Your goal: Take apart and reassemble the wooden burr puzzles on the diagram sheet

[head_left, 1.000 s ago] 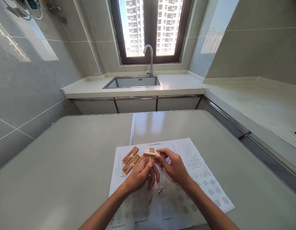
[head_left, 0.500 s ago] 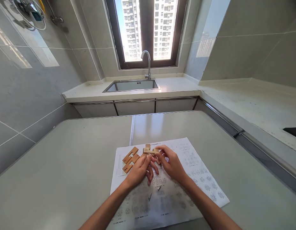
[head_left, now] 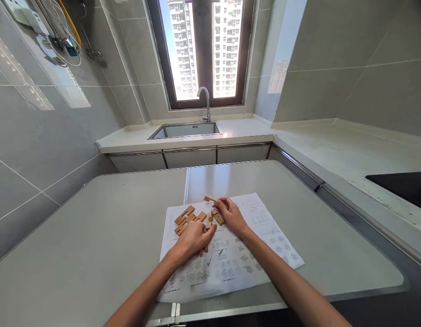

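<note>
Several notched wooden pieces point(head_left: 184, 215) lie on the upper left of a printed paper sheet point(head_left: 231, 265). My right hand point(head_left: 232, 217), thumb and fingers pinched together, grips a light wooden piece point(head_left: 209, 199) by its right end near the sheet's top edge. Below it, more wooden pieces point(head_left: 218, 217) rest on the paper between my hands. My left hand point(head_left: 194, 237) lies beside the lower pieces, its thumb pointing toward them; its other fingers curl underneath and are partly hidden, so whether they hold anything is unclear.
The sheet lies on a pale table point(head_left: 128, 236) with a seam down its middle. Beyond the table stand a white counter point(head_left: 244, 128), a sink point(head_left: 186, 130) and a faucet point(head_left: 207, 104) under a window. A black panel point(head_left: 401, 187) sits on the right counter.
My right hand has moved up and away from my left hand with a wooden piece. My left hand has come down beside the pieces. The camera view has shifted, showing the table's front edge.
</note>
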The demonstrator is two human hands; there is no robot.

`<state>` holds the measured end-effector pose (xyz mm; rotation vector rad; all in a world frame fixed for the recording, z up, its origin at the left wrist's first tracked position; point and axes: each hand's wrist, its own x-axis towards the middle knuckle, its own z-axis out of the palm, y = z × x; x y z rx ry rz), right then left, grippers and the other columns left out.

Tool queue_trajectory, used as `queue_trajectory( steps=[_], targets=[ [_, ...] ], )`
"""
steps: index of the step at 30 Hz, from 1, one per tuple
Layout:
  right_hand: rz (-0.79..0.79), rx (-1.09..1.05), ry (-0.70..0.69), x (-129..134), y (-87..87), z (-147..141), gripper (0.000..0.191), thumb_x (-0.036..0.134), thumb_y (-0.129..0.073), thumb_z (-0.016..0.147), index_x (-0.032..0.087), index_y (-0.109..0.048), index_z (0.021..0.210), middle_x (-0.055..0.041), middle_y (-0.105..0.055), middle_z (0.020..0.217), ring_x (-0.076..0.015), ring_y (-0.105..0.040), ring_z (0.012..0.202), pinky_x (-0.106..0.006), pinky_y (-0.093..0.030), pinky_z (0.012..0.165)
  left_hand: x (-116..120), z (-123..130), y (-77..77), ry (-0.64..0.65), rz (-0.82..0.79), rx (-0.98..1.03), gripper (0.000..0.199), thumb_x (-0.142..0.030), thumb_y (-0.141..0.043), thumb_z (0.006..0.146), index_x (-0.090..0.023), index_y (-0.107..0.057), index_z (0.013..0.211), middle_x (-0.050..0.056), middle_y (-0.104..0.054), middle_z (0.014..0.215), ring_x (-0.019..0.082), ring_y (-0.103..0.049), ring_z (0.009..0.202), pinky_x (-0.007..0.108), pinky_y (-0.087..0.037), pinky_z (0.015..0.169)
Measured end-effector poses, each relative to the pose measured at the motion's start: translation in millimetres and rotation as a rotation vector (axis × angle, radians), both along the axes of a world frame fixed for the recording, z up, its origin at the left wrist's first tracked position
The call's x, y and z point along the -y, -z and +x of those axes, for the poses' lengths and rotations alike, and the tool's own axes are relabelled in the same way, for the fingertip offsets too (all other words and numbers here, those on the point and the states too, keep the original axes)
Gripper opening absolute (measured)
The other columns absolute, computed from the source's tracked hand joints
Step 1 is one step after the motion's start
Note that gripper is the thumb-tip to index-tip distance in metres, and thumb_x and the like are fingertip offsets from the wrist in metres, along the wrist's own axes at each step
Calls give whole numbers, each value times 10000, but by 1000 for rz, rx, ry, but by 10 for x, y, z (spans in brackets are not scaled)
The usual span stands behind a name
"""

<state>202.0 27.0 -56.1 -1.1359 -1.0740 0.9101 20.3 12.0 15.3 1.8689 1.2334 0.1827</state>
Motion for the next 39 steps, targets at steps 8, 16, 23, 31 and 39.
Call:
queue_trajectory(
  steps=[8,16,23,31,39],
  targets=[
    [-10,2,48,150,-128,-146,451,667,-647,901,221,-683,962,-68,-775,909,-257,-736,895,-392,-571,852,-171,-96,-13,-2,115,-57,625,-718,-674,817,-189,-575,1136,-27,-662,538,223,-615,394,283,-381,426],
    [-112,-188,200,483,-39,-261,459,677,-661,858,222,-642,909,-101,-757,890,-288,-765,880,-409,-641,747,-14,-203,-70,68,383,-34,912,-679,-775,746,-152,-474,1427,76,-729,937,337,-711,963,391,-520,802],
    [-92,-283,289,976,58,-275,440,663,-632,907,225,-633,956,-113,-750,952,-295,-773,975,-423,-680,766,343,-117,114,248,766,-62,611,-638,-800,788,-205,-683,1203,121,-651,1089,348,-659,1005,438,-506,877],
    [-44,-77,271,1362,-78,-267,460,691,-609,949,234,-648,986,-91,-770,961,-283,-772,925,-432,-611,874,425,-148,218,196,820,77,270,-486,-769,894,-223,-713,919,87,-616,1018,304,-614,961,423,-483,873],
    [-26,60,318,1522,-231,-340,460,696,-488,1016,248,-594,1027,-66,-735,877,-262,-709,824,-399,-550,813,645,-335,99,175,563,159,305,-527,-665,978,-224,-684,1004,-17,-593,708,188,-559,666,294,-403,687]
  ],
)
